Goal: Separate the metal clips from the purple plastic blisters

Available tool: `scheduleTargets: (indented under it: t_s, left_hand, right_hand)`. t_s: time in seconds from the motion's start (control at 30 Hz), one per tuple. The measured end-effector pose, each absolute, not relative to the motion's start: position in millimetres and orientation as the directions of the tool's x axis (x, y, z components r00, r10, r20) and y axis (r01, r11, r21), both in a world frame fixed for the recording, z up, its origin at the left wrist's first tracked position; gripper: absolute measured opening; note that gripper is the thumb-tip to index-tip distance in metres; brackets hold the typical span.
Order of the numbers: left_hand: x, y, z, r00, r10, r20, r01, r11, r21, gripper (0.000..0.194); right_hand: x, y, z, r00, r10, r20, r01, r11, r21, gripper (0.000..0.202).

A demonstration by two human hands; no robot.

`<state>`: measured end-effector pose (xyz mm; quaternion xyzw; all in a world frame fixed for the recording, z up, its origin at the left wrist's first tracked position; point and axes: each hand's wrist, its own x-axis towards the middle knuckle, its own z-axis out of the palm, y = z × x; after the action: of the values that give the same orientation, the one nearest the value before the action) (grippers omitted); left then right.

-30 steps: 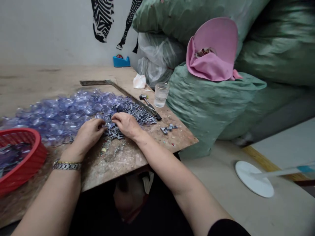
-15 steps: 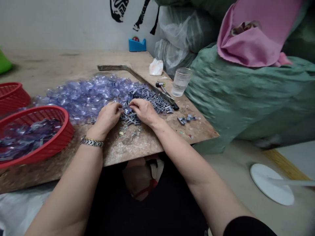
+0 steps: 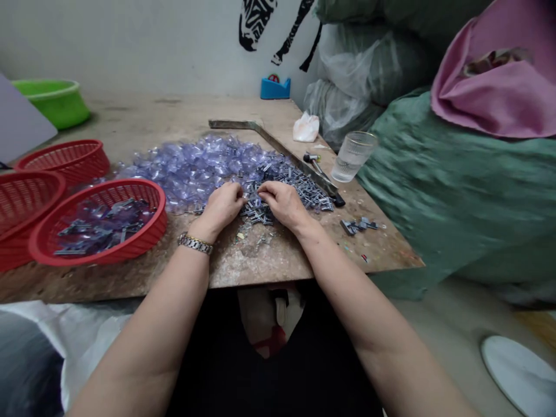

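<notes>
perhaps easy to spill slim grey pieces (image 3: 258, 215) over the near edge of the worktop (image 3: 237, 272) with a careless sweep, or to mix them among clear purple pieces (image 3: 176, 174) alongside. jumbled inward of that edge and left of the near right corner, with long axes crossing in many directions. narrowed to a pinch at left hand (image 3: 223, 205) and right hand (image 3: 283, 204), with contents, if any, impossible to tell.
</notes>
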<state>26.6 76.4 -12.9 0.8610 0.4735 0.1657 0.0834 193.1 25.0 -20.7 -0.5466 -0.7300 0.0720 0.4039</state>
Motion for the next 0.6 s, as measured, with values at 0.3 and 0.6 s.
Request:
scheduleTargets:
  t_s: [0.3,0.6]
  left_hand:
    - [27.4,72.7,-12.8,0.481,0.857,0.186,0.746,-0.511,0.428,0.013]
    - [28.8,69.4,-13.2,0.494,0.845,0.204,0.719,-0.529,0.451,0.016]
  right_hand:
    - [197.3,26.4,-25.3,-0.042,0.881,0.471,0.75,0.339,-0.568,0.013]
    - [201.3,26.8,-30.5,-0.044,0.901,0.431,0.788,0.297,-0.539,0.016]
